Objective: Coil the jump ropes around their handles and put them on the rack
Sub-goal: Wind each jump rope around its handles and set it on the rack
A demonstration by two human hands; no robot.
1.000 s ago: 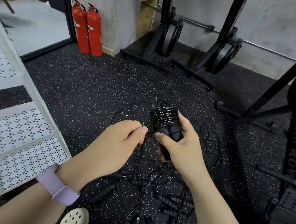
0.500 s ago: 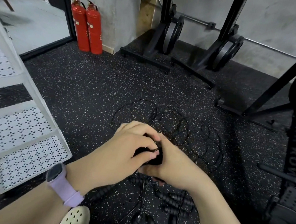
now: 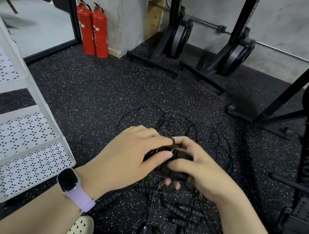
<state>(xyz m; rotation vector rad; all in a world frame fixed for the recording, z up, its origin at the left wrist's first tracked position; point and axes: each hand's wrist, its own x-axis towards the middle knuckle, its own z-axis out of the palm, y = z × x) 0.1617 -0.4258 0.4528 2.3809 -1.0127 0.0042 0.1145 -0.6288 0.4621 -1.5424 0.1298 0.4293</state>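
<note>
I am in the coiling step: one jump rope (image 3: 174, 161) is wound around its handles, and I hold this bundle with both hands above the floor (image 3: 100, 102), in front of me. It seems I am fixing the last piece of cord so the coil does not open.

My left hand (image 3: 129, 157) lies over the bundle, with fingers (image 3: 159, 138) curled and pressed together; the forefinger meets a small loop of cord at the top. My right hand (image 3: 199, 167) grips the handles from the other side; its thumb lies across the front and two fingertips show under the bundle.

I think the next move needs the cord end tucked tight, then a carry to the white rack (image 3: 20, 135), which stands near on my left. Its perforated shelves look free to receive the bundle.

More ropes (image 3: 178, 211) lie tangled on the floor below my hands, not yet coiled, so most of the task remains.
</note>
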